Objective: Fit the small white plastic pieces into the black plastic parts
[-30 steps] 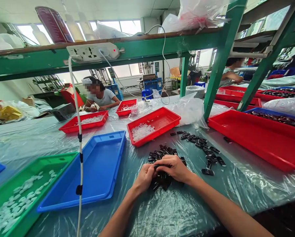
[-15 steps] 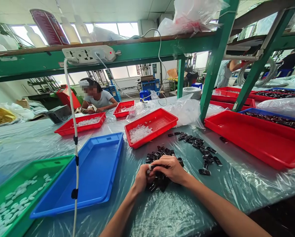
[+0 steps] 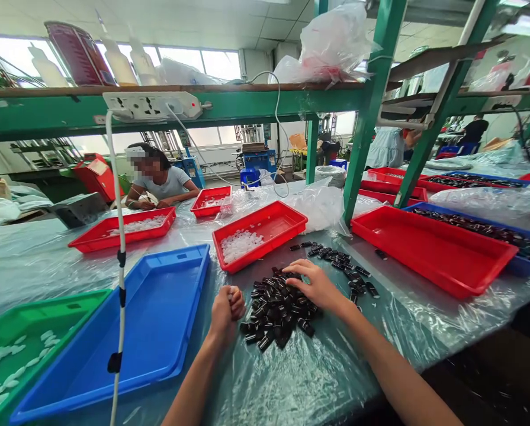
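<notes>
A heap of small black pieces (image 3: 279, 310) lies on the plastic-covered table in front of me. My left hand (image 3: 229, 306) is closed in a fist just left of the heap; what it holds, if anything, is hidden. Over the heap's upper right edge, my right hand (image 3: 311, 283) has its fingers spread and shows nothing in them. Behind the heap, a red tray (image 3: 282, 228) holds small white pieces (image 3: 241, 244) at its left end. More black pieces (image 3: 336, 257) are scattered to the right.
A blue tray (image 3: 144, 313) and a green tray (image 3: 69, 307) with white pieces lie at left. A large red tray (image 3: 433, 248) stands at right. A white cable (image 3: 121, 236) hangs from the shelf's power strip (image 3: 149, 105). A person (image 3: 158, 177) sits across the table.
My hands have parted. The left has moved left into a fist beside the heap, and the right has opened over the heap. The camera view has shifted to the right.
</notes>
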Tool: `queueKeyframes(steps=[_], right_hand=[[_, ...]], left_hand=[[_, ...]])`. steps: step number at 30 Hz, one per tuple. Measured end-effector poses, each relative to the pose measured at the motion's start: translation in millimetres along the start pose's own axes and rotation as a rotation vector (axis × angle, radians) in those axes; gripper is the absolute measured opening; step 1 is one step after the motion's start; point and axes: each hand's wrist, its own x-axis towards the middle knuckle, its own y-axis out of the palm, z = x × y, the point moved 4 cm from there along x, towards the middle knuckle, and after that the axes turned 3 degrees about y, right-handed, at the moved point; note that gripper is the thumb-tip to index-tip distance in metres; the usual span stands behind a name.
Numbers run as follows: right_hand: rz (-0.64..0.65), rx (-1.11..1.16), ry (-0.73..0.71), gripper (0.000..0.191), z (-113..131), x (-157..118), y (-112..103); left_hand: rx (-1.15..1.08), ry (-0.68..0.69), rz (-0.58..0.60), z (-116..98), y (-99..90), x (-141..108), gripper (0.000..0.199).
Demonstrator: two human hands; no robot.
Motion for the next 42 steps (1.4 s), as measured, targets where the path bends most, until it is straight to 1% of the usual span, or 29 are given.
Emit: queueKeyframes(steps=[2, 3, 5, 7, 9, 11, 13, 15, 17, 19, 22, 26, 29, 31, 34, 36, 39, 42], right_hand=[[-0.010, -0.074, 0.102, 0.024, -6.6, -12.0, -23.2], [0.009, -0.147, 0.143, 0.024, -9.9, -20.3, -33.9], [0.095, -0.340, 0.195, 0.019, -16.7, -39.5, -51.5], [0.212, -0.523, 0.228, 0.011, -24.2, -59.1, -62.9], [0.317, -0.640, 0.262, 0.011, -31.4, -75.8, -69.0], [0.384, -0.683, 0.295, 0.012, -35.8, -86.7, -71.5], [0.412, -0.676, 0.324, 0.010, -34.8, -90.7, -72.5], [0.409, -0.589, 0.339, 0.009, -26.3, -88.0, -71.4], [0.378, -0.404, 0.338, 0.008, -11.3, -79.6, -66.7], [0.325, -0.169, 0.322, 0.008, 5.9, -66.7, -56.0], [0.224, 0.119, 0.294, 0.012, 24.6, -40.7, -27.5], [0.164, 0.314, 0.256, 0.015, 30.6, -2.3, 19.9], [0.128, 0.427, 0.240, 0.015, 27.3, 16.1, 41.4], [0.125, 0.520, 0.261, 0.017, 22.8, 19.3, 48.6], [0.138, 0.650, 0.305, 0.025, 15.1, 15.3, 54.3], [0.141, 0.701, 0.328, 0.030, 11.0, 11.2, 57.3], [0.143, 0.707, 0.343, 0.031, 8.3, 7.2, 61.2], [0.135, 0.676, 0.336, 0.027, 7.6, 6.0, 62.2]], left_hand=[[-0.051, -0.050, 0.022, -2.4, 1.6, -0.8, 0.032], [-0.069, -0.079, 0.046, -3.0, 3.7, -1.8, 0.032], [-0.098, -0.122, 0.108, -3.8, 9.6, -4.7, 0.030], [-0.120, -0.133, 0.176, -4.0, 16.2, -8.1, 0.027], [-0.135, -0.122, 0.223, -2.9, 21.4, -10.7, 0.027], [-0.131, -0.126, 0.238, 0.5, 23.8, -11.9, 0.030], [-0.096, -0.135, 0.219, 4.3, 23.5, -12.0, 0.031], [-0.045, -0.138, 0.188, 6.8, 21.8, -11.7, 0.030], [-0.017, -0.138, 0.186, 8.2, 21.4, -11.9, 0.029], [-0.015, -0.151, 0.226, 10.6, 23.3, -12.5, 0.028], [0.016, -0.184, 0.298, 17.0, 26.9, -13.3, 0.026], [0.098, -0.224, 0.390, 24.5, 28.6, -14.3, 0.035], [0.091, -0.198, 0.441, 22.3, 27.6, -15.1, 0.042], [0.126, -0.143, 0.442, 18.5, 26.6, -15.7, 0.041], [0.302, -0.056, 0.424, 14.4, 27.1, -17.5, 0.039], [0.406, -0.024, 0.409, 14.3, 28.0, -18.5, 0.039], [0.463, 0.006, 0.407, 16.9, 27.9, -18.4, 0.039], [0.494, 0.053, 0.425, 19.6, 26.5, -17.2, 0.038]])
